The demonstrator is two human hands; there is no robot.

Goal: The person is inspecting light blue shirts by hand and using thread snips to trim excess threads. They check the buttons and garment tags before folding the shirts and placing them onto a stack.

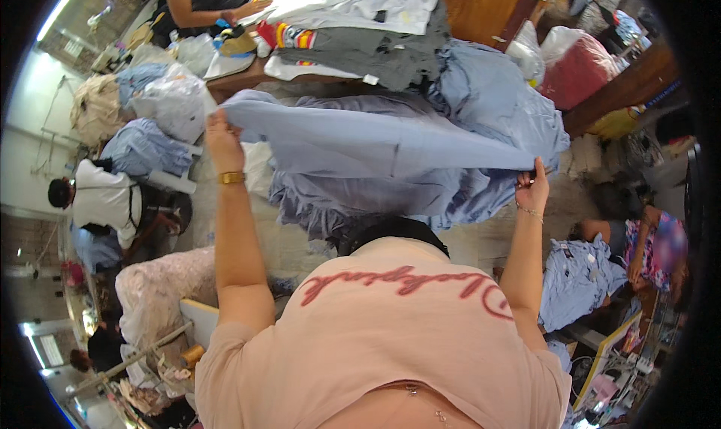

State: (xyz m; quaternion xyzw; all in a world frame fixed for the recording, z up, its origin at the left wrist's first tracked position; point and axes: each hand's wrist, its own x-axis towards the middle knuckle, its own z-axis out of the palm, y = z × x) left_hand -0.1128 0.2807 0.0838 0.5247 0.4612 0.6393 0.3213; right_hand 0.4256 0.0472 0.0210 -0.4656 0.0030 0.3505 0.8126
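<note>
A light blue piece of cloth (pixel 360 140) stretches between my two raised hands, spread wide apart. My left hand (pixel 225 142) is closed on its far left corner. At the cloth's right end, my right hand (pixel 532 192) pinches the edge. A long fold runs across the fabric, and part of it is smeared by motion. Beneath and behind lies a heap of blue-grey garments (pixel 338 196), partly hidden by the held cloth. More light blue fabric (pixel 488 84) is piled toward the right.
Beyond the heap, a table holds grey garments (pixel 390 57) and white garments (pixel 368 1), with a co-worker's hand (pixel 251 9) over it. A person in white (pixel 105 196) works at the left; another sits at the right by blue garments (pixel 574 279). Plastic bags (pixel 176 95) stand far left.
</note>
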